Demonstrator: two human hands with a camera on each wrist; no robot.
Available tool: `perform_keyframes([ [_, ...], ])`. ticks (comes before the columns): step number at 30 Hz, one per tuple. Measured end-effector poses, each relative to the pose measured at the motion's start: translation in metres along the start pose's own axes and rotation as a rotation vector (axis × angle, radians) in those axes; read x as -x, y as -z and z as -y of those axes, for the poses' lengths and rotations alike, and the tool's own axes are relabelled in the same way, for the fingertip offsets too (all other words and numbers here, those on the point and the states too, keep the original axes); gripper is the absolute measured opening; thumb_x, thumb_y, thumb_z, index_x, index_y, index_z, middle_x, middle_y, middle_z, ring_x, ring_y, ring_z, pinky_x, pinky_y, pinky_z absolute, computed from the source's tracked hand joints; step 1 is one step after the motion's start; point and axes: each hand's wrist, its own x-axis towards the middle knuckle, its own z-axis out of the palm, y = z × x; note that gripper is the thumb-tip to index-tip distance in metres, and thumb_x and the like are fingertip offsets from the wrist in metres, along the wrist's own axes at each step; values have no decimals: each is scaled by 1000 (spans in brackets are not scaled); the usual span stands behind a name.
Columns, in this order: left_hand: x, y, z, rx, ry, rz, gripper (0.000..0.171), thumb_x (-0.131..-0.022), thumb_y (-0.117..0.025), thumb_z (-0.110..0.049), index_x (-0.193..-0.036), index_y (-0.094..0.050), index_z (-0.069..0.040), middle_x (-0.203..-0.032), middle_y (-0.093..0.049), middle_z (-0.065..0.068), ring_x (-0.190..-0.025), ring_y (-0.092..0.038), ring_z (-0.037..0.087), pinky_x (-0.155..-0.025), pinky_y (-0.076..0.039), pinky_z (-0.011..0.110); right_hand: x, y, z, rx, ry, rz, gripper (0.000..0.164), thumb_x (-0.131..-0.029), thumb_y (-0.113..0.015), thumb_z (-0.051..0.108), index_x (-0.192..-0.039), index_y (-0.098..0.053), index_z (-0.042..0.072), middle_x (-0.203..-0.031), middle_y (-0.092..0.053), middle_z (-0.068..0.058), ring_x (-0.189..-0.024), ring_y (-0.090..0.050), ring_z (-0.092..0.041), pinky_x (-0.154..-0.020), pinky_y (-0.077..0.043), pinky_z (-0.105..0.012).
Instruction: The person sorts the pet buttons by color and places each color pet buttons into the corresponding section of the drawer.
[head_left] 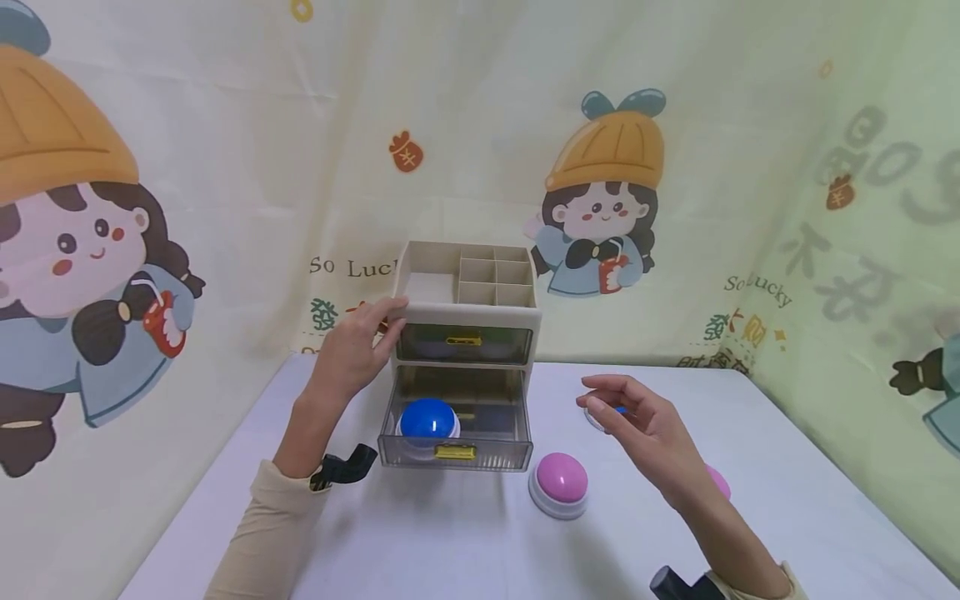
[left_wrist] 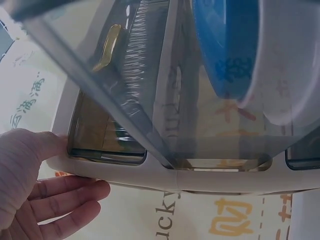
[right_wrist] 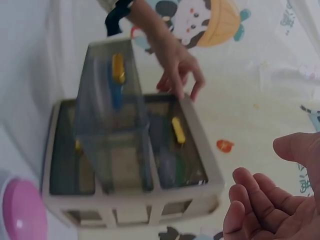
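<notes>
A small beige drawer organizer (head_left: 467, 315) stands on the table, its lower clear drawer (head_left: 491, 454) pulled out. Inside that drawer sits a blue dome push button (head_left: 427, 418) on a white base. My left hand (head_left: 351, 354) grips the organizer's upper left front corner, thumb and fingers against the edge. To the right, above the table, my right hand (head_left: 645, 425) hangs with relaxed fingers and holds nothing. It partly covers another blue button (head_left: 594, 419). A pink button (head_left: 562, 478) stands in front of the organizer, right of the drawer.
Another pink button (head_left: 718, 481) shows partly behind the right forearm. The organizer's upper drawer (head_left: 502, 346) is closed, and open compartments (head_left: 495, 271) top the organizer. A printed cloth (head_left: 480, 100) hangs behind the white table (head_left: 442, 542).
</notes>
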Motion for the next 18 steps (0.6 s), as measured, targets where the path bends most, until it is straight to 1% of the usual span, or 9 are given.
perform_keyframes([
  [2,0,0,-1,-3,1,-2,40,-99,-68,-16,-138,-63,-10,-125,-70,20,-99,-72,38,-75,-61,47,1,3,-5,84,9,-26,29,-100,-68,23,-127,-66,11,-106,-72,-3,-97,-68,-14,-83,-54,-24],
  [6,0,0,0,-9,-1,-5,40,-99,-68,-17,-138,-63,-10,-124,-70,20,-97,-73,37,-73,-61,46,0,5,-18,278,69,-75,29,-97,-72,24,-124,-67,15,-102,-71,4,-94,-63,-10,-80,-51,-22],
  [8,0,1,0,-10,0,-3,40,-99,-68,-17,-138,-63,-10,-125,-70,20,-97,-73,37,-73,-61,46,0,4,-22,337,93,-89,30,-97,-73,22,-124,-66,14,-101,-70,6,-94,-62,-9,-80,-51,-22],
  [11,-1,1,0,-8,2,0,40,-99,-68,-17,-137,-63,-10,-125,-70,20,-98,-73,38,-74,-61,46,0,2,-24,372,94,-100,30,-96,-74,20,-124,-66,14,-101,-70,6,-93,-60,-10,-78,-51,-23],
  [13,-1,1,0,-7,3,2,40,-99,-68,-16,-137,-63,-10,-125,-70,20,-97,-73,38,-73,-61,46,0,1,-25,377,102,-104,30,-95,-74,19,-124,-66,14,-101,-70,6,-93,-60,-9,-78,-51,-22],
  [18,-1,1,1,-3,-2,0,39,-99,-68,-16,-137,-63,-10,-124,-70,20,-95,-73,38,-71,-61,45,-4,3,-30,382,152,-123,30,-94,-75,16,-123,-67,11,-99,-71,6,-92,-60,-6,-75,-51,-21],
])
